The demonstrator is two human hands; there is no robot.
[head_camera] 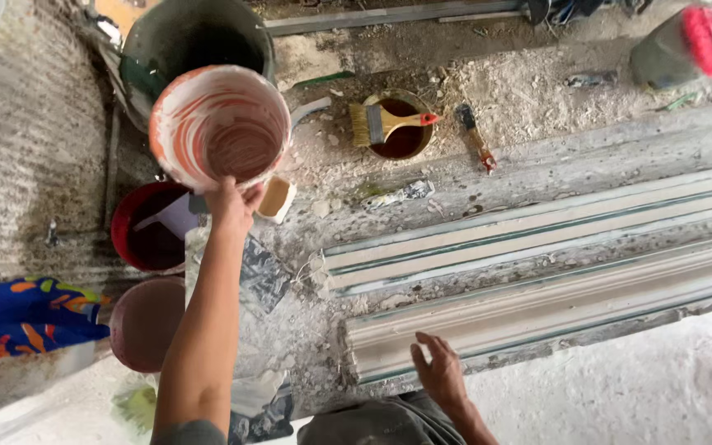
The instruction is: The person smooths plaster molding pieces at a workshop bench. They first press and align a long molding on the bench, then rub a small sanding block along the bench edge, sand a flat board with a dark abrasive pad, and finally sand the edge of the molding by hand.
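My left hand (231, 204) grips the near rim of a white bucket (219, 125) smeared with orange-brown liquid, lifted and tilted so its inside faces me. My right hand (438, 371) hovers with fingers spread at the near end of a long pale moulded cornice piece (554, 309) lying on the ground. It holds nothing. A second long profiled strip (537, 235) lies just beyond the first.
A small tin of dark liquid (401, 136) has a paintbrush (385, 122) across it; a scraper (475, 136) lies beside. A red bucket (150, 227), a brown bowl (146, 321), a grey-green tub (195, 37), a red-capped container (686, 45) and corrugated sheet (35, 148) surround.
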